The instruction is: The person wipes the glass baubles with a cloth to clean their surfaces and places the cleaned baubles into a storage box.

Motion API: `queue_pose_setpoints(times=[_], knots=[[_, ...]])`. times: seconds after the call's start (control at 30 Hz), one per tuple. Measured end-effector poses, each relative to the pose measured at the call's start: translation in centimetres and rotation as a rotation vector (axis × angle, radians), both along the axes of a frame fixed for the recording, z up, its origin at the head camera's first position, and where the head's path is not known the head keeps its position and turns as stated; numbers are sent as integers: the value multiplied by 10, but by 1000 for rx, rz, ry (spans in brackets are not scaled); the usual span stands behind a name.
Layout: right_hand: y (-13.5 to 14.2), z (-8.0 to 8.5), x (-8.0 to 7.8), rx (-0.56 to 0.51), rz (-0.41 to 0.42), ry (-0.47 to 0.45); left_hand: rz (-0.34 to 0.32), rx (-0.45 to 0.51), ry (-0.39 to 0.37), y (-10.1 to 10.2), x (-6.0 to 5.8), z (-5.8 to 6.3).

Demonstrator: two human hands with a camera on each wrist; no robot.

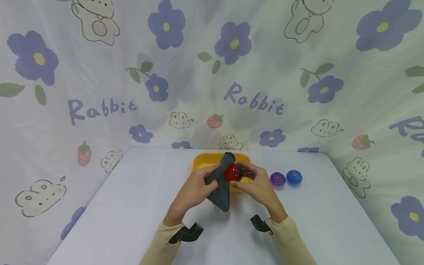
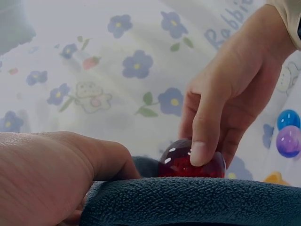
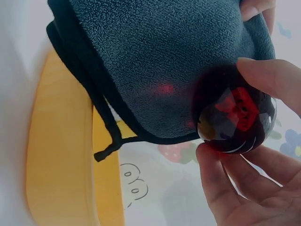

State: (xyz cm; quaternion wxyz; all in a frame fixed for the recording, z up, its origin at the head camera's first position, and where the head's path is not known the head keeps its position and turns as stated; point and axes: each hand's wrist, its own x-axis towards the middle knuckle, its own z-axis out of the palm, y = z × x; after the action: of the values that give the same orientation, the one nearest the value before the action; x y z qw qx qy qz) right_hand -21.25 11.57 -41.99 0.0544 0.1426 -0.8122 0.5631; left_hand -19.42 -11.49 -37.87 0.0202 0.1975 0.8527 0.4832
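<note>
A dark grey-blue cloth (image 1: pixel 220 189) with a hanging loop hangs folded from my left hand (image 1: pixel 197 186), whose thumb and fingers grip it. My right hand (image 1: pixel 259 183) pinches a clear red ball (image 1: pixel 233 172) between thumb and fingertips. In the right wrist view the red ball (image 3: pixel 234 109) sits against or very close to the cloth (image 3: pixel 160 61); whether they touch is hard to tell. The left wrist view shows the ball (image 2: pixel 193 162) just behind the cloth's upper fold (image 2: pixel 197 200). Both hands are above the front part of a yellow basin (image 1: pixel 202 159).
A purple ball (image 1: pixel 277 179) and a blue ball (image 1: pixel 294 177) rest side by side on the white table (image 1: pixel 139 198), right of the basin. Behind the table hangs a patterned curtain (image 1: pixel 198 73). A black wrist camera (image 1: pixel 187 233) juts inward from the left sleeve.
</note>
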Motion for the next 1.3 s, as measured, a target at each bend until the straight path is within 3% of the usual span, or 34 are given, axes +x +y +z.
queue_pose_setpoints(times=[0.37, 0.57, 0.8, 1.07, 1.3], knots=[[-2, 1, -1, 17, 25, -58, 24, 9, 44, 1, 0, 0], [-8, 0, 2, 0, 68, -85, 41, -31, 72, 0, 0, -1], [-10, 5, 9, -44, 122, -27, 19, -66, 112, -3, -3, -2], [-11, 5, 10, -90, 125, -10, -29, -52, 108, -7, -8, -5], [-13, 1, 9, -162, 92, 48, -56, 0, 55, -9, -12, -8]])
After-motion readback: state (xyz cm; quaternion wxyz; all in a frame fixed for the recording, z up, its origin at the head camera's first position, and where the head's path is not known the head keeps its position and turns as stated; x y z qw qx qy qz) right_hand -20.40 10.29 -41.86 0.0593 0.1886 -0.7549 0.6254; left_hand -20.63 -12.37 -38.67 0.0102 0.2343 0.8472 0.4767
